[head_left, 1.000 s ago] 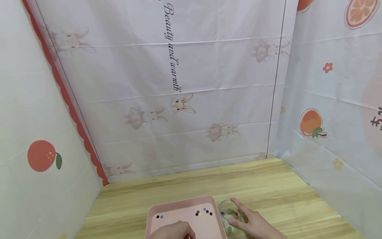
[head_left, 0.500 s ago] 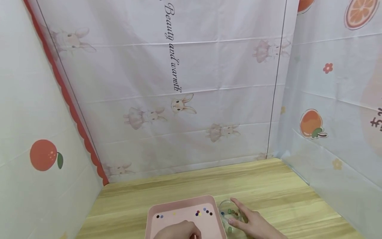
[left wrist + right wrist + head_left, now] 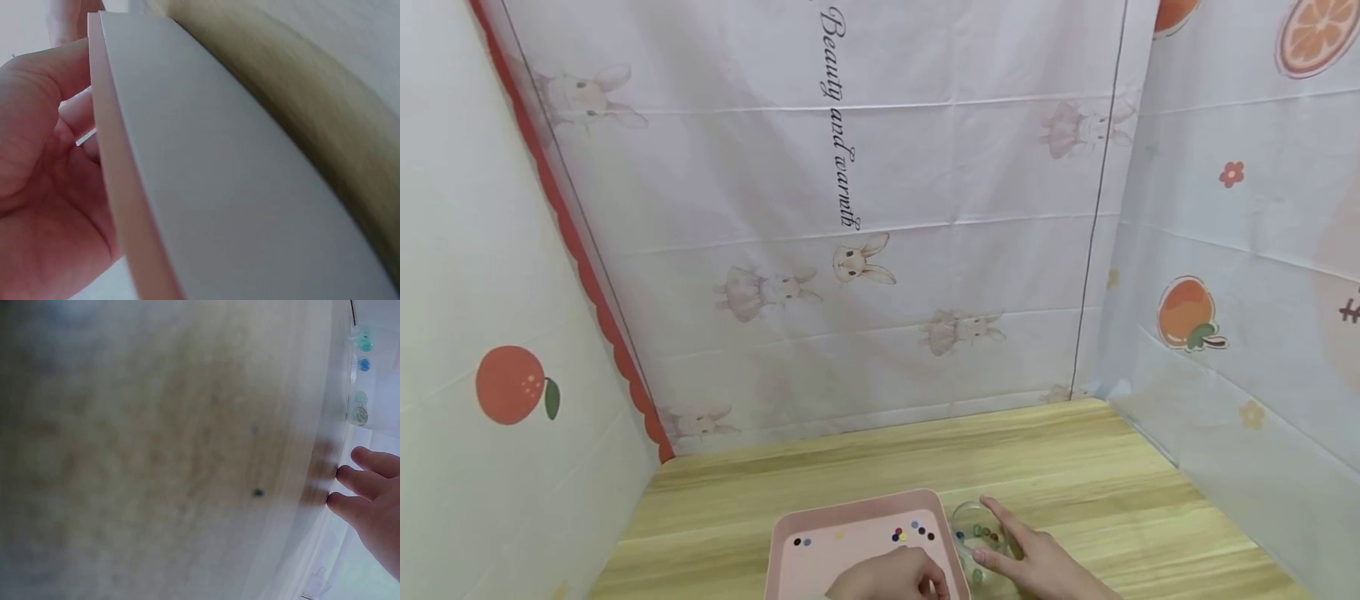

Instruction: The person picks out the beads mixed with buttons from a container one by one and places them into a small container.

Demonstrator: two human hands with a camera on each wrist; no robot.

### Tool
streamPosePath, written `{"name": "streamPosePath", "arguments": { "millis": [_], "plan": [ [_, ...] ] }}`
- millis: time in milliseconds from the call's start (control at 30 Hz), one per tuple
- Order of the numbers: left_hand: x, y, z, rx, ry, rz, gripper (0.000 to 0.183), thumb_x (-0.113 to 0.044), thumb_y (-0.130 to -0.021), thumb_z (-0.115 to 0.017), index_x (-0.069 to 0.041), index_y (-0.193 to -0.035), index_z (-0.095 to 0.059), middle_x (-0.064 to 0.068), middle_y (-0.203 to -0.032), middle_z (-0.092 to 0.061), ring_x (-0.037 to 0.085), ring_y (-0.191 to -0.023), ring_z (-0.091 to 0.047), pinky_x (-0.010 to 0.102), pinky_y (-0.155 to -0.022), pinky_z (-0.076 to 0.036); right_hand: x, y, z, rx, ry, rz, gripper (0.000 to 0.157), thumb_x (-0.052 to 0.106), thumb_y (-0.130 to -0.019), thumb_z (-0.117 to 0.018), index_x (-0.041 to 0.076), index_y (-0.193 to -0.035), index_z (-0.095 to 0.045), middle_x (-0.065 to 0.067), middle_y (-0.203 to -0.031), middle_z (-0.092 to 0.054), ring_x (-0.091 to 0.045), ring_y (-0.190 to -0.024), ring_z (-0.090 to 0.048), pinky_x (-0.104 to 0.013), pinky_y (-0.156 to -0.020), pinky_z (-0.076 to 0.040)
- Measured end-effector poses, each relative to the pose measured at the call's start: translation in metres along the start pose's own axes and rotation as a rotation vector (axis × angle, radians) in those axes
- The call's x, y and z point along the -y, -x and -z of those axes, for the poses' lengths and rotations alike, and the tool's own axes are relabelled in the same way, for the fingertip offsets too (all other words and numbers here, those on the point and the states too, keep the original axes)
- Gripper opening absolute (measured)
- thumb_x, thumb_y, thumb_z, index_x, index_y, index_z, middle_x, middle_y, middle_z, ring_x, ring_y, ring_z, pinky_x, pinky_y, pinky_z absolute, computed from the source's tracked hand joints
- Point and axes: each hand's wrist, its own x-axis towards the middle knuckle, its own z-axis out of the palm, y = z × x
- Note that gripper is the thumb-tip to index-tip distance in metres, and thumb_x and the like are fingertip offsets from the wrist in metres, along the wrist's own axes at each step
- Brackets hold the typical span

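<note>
In the head view, my left hand [image 3: 887,577] is low over the right part of a pink tray [image 3: 857,510], its fingers curled inward. Its fingertips are hidden, so I cannot tell whether it holds anything. The left wrist view has the tray's wall [image 3: 187,156] standing in front of that hand's fingers. Small round coloured pieces [image 3: 899,536] lie near the tray's far side. My right hand [image 3: 1037,562] holds a clear round cup [image 3: 953,522] just right of the tray, thumb on the near side and index finger along the far rim. Green, brown and blue marbles [image 3: 977,575] sit inside.
Tray and cup stand on a wood-grain table [image 3: 820,471]. Printed white cloth [image 3: 880,358] hangs behind the table, with similar sheets at its left and right sides. The cup sits right against the tray's right wall.
My left hand has moved to the right across the tray, fingers still curled. The right hand and the cup have stayed in place. The head view has shifted slightly.
</note>
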Motion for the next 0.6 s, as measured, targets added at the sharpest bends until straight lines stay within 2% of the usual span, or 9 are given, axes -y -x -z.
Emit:
{"name": "streamPosePath", "arguments": {
  "millis": [133,233,267,367,467,500,600],
  "plan": [
    [0.003,-0.008,-0.004,-0.001,0.062,-0.058,0.020,-0.021,-0.102,-0.069,-0.005,-0.107,-0.079,-0.015,-0.081,-0.068,-0.003,-0.066,-0.058,0.017,-0.063,-0.049,-0.002,-0.001,0.000,0.008,-0.012,0.017,0.079,0.048,-0.103,-0.064,0.017,-0.167,-0.029,-0.037,-0.142,-0.059,-0.055,-0.121,-0.064,-0.076,-0.092,-0.049],
    [0.001,-0.007,-0.006,-0.041,0.071,-0.035,0.015,-0.021,-0.100,-0.069,-0.011,-0.104,-0.080,-0.013,-0.078,-0.068,0.000,-0.063,-0.058,0.021,-0.060,-0.049,-0.003,-0.001,-0.001,0.012,-0.013,0.023,0.080,0.047,-0.103,-0.064,0.015,-0.167,-0.028,-0.038,-0.141,-0.059,-0.055,-0.119,-0.065,-0.076,-0.091,-0.050],
    [-0.001,-0.006,-0.005,-0.069,0.051,-0.029,0.014,-0.022,-0.100,-0.070,-0.014,-0.102,-0.080,-0.013,-0.076,-0.068,0.001,-0.063,-0.058,0.025,-0.069,-0.055,-0.003,-0.001,-0.002,0.011,-0.011,0.023,0.080,0.047,-0.103,-0.064,0.015,-0.167,-0.028,-0.038,-0.140,-0.060,-0.055,-0.118,-0.065,-0.075,-0.091,-0.050],
    [-0.007,-0.002,0.000,-0.163,0.026,-0.058,0.009,-0.019,-0.098,-0.071,-0.016,-0.097,-0.080,-0.010,-0.071,-0.067,0.001,-0.058,-0.057,0.028,-0.066,-0.056,-0.004,-0.001,-0.001,0.010,-0.008,0.022,0.080,0.048,-0.103,-0.064,0.016,-0.167,-0.028,-0.037,-0.140,-0.060,-0.053,-0.117,-0.066,-0.074,-0.090,-0.051],
    [-0.013,-0.002,0.008,-0.254,0.046,-0.155,0.010,-0.018,-0.099,-0.072,-0.011,-0.100,-0.079,-0.007,-0.071,-0.068,-0.002,-0.058,-0.055,0.022,-0.066,-0.055,-0.003,-0.001,0.000,0.011,-0.008,0.019,0.080,0.050,-0.104,-0.063,0.018,-0.168,-0.028,-0.038,-0.140,-0.060,-0.052,-0.118,-0.066,-0.074,-0.089,-0.051],
    [-0.014,-0.002,0.010,-0.281,0.068,-0.187,0.010,-0.016,-0.099,-0.072,-0.009,-0.101,-0.078,-0.007,-0.072,-0.068,-0.003,-0.058,-0.055,0.018,-0.058,-0.049,-0.003,-0.001,0.000,0.013,-0.010,0.018,0.080,0.050,-0.104,-0.062,0.018,-0.168,-0.027,-0.038,-0.140,-0.059,-0.053,-0.118,-0.066,-0.074,-0.089,-0.051],
    [-0.016,-0.004,0.013,-0.374,0.095,-0.252,0.014,-0.018,-0.100,-0.071,-0.006,-0.106,-0.077,-0.004,-0.083,-0.069,-0.004,-0.064,-0.055,0.016,-0.061,-0.046,-0.003,0.000,0.000,0.024,-0.025,0.011,0.080,0.051,-0.104,-0.061,0.018,-0.168,-0.026,-0.039,-0.141,-0.058,-0.054,-0.119,-0.065,-0.075,-0.088,-0.050]
  ]
}}
